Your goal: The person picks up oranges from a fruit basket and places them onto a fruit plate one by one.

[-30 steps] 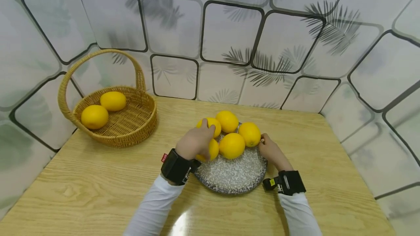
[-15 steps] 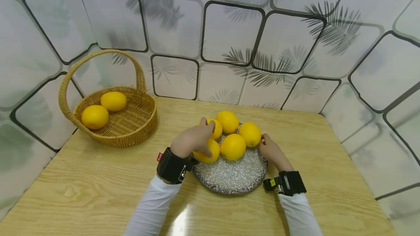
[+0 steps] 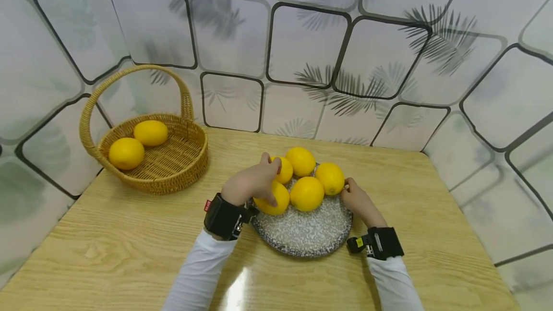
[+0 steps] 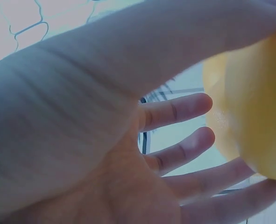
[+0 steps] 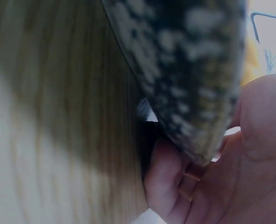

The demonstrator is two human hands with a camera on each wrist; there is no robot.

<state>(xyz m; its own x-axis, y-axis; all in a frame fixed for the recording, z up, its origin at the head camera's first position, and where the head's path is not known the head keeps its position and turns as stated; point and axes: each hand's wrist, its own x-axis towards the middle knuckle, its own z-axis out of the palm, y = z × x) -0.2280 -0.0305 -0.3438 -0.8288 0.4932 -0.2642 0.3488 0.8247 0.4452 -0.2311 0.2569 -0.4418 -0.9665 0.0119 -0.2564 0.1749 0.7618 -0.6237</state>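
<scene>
My left hand [image 3: 249, 184] is over the left side of a speckled grey plate [image 3: 306, 234], thumb and fingers around the front-left lemon [image 3: 278, 199]. In the left wrist view the thumb lies along the top of this lemon [image 4: 261, 107] and two fingers touch its lower side; two other fingers stretch out free. Close behind is another lemon [image 3: 283, 171], partly hidden by the fingers. Several more lemons [image 3: 306, 194] sit on the plate's back half. My right hand [image 3: 359, 201] holds the plate's right rim; in the right wrist view its fingers curl under the rim [image 5: 189, 79].
At the left stands a wicker basket [image 3: 196, 157] with a tall arched handle and two lemons [image 3: 126, 153] inside. The wooden table [image 3: 129, 253] meets a patterned wall [image 3: 233, 28] at the back and right.
My left hand has shifted a little to the left, and the front-left lemon has moved slightly left with it. The right hand has stayed at the plate's rim.
</scene>
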